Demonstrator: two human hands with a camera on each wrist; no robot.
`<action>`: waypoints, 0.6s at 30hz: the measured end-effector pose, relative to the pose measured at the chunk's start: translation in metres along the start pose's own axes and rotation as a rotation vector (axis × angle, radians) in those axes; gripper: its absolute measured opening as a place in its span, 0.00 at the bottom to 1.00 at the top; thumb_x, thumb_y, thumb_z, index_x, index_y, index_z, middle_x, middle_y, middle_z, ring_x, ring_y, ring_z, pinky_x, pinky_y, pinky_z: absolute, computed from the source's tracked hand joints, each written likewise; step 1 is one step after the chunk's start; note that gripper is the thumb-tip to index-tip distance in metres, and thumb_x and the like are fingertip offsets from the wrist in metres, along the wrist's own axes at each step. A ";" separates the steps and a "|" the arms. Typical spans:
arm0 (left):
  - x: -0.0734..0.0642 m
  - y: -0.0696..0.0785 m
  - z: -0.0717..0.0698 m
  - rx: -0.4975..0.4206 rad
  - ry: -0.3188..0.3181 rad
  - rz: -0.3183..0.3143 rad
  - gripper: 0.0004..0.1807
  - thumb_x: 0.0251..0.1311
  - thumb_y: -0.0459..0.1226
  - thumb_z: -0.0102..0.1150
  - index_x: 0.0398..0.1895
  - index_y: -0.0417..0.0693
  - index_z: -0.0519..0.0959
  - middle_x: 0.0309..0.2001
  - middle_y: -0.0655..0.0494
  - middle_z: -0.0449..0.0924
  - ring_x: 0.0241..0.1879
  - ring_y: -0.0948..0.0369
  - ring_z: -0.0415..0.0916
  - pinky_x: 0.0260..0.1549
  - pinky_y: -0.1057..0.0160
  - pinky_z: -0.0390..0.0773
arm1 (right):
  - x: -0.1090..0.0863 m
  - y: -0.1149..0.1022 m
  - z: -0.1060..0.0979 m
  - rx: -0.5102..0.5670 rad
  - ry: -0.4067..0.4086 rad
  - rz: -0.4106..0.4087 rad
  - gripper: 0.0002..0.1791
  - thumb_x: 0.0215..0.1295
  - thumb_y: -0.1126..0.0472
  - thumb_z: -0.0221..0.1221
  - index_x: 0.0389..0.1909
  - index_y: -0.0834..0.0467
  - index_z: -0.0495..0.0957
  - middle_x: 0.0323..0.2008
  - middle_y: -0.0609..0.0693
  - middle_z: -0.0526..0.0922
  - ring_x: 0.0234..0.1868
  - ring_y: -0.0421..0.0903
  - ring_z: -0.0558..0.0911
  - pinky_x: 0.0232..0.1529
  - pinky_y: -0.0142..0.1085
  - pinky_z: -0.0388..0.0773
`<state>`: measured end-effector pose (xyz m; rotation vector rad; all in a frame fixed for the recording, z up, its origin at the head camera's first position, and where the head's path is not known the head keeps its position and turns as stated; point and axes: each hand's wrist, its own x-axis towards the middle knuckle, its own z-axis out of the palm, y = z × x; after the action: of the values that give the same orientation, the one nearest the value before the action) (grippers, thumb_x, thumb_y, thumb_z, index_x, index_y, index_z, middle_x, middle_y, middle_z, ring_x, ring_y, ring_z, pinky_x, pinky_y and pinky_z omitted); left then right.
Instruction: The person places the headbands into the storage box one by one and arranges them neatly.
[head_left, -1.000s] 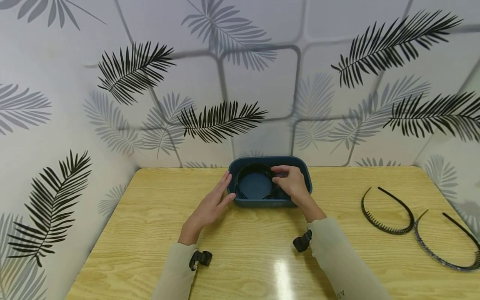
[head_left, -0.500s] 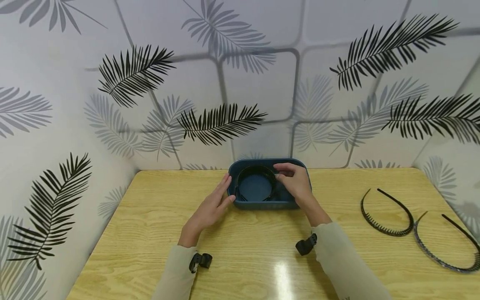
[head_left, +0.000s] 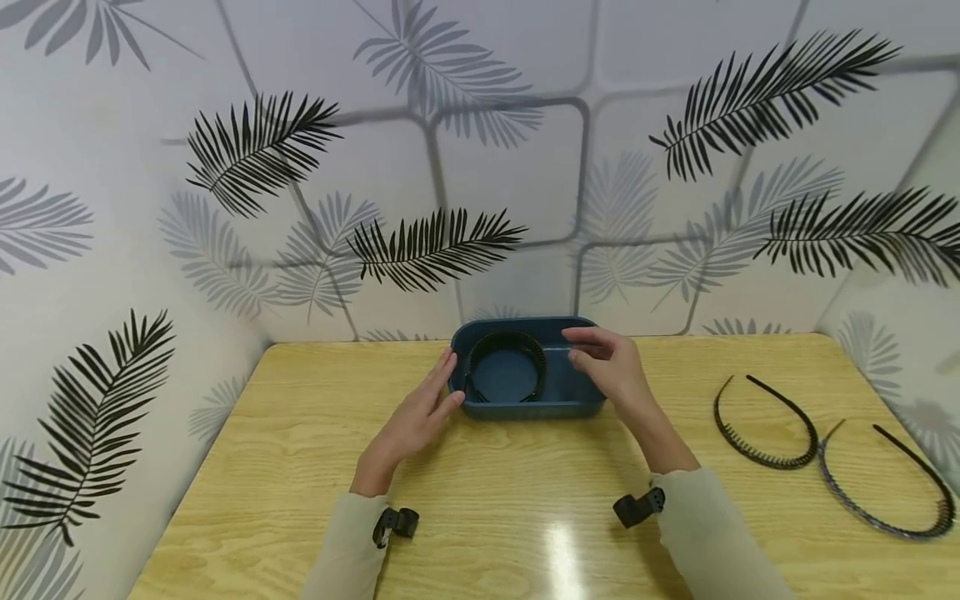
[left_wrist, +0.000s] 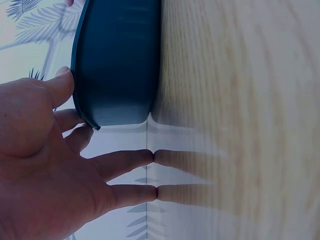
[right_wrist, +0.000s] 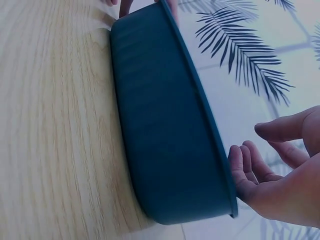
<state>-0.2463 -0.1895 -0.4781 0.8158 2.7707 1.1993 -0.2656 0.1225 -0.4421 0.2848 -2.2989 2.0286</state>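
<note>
A dark blue oblong bin stands on the table near the wall. Black toothed headbands lie together as a ring in its left part. My left hand rests against the bin's left end, thumb on the rim. In the left wrist view, two fingers of that hand reach straight down to the tabletop beside the bin. Over the bin's right end is my right hand, fingers loosely bent with nothing between them. The right wrist view has this hand just beyond the bin's rim.
To the right on the wooden table lie a black toothed headband and a bluish patterned one, close side by side. A leaf-patterned wall rises right behind the bin. Both wrists carry small black cameras.
My right hand has let go of the headbands and moved right, to the bin's right end. The headbands stay in the bin's left part. My left hand keeps its place.
</note>
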 end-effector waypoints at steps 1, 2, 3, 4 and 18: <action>0.000 0.000 0.000 -0.001 0.001 0.000 0.34 0.73 0.45 0.42 0.75 0.44 0.44 0.76 0.50 0.36 0.73 0.55 0.37 0.67 0.48 0.49 | -0.003 -0.002 -0.001 0.003 -0.004 -0.007 0.17 0.64 0.71 0.57 0.55 0.67 0.76 0.54 0.62 0.76 0.51 0.57 0.77 0.43 0.31 0.79; 0.000 -0.001 0.000 -0.002 0.002 0.002 0.34 0.73 0.45 0.42 0.75 0.43 0.45 0.76 0.50 0.36 0.73 0.55 0.37 0.67 0.48 0.49 | -0.006 -0.003 -0.003 0.004 -0.007 -0.011 0.18 0.65 0.70 0.57 0.55 0.67 0.75 0.55 0.62 0.76 0.52 0.57 0.77 0.43 0.31 0.79; 0.000 -0.001 0.001 -0.003 0.004 0.005 0.34 0.73 0.45 0.42 0.75 0.43 0.45 0.76 0.49 0.36 0.73 0.55 0.37 0.67 0.48 0.49 | -0.009 -0.005 -0.005 0.005 -0.011 -0.017 0.18 0.65 0.70 0.56 0.56 0.67 0.75 0.55 0.62 0.75 0.52 0.57 0.77 0.43 0.31 0.78; 0.000 -0.002 0.001 -0.004 0.005 0.006 0.34 0.73 0.45 0.42 0.75 0.43 0.45 0.76 0.49 0.36 0.73 0.55 0.37 0.67 0.48 0.49 | -0.012 -0.006 -0.006 0.008 -0.016 -0.023 0.18 0.65 0.69 0.56 0.56 0.67 0.75 0.56 0.63 0.75 0.52 0.55 0.77 0.44 0.31 0.78; -0.001 -0.003 0.000 0.007 -0.001 0.005 0.34 0.73 0.45 0.42 0.75 0.44 0.44 0.76 0.50 0.36 0.73 0.56 0.37 0.67 0.49 0.48 | -0.043 -0.014 -0.028 -0.058 -0.011 -0.077 0.19 0.67 0.64 0.57 0.57 0.65 0.75 0.55 0.59 0.76 0.52 0.54 0.76 0.42 0.36 0.80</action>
<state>-0.2465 -0.1919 -0.4798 0.8238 2.7751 1.1904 -0.2233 0.1529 -0.4319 0.3756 -2.3105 1.9258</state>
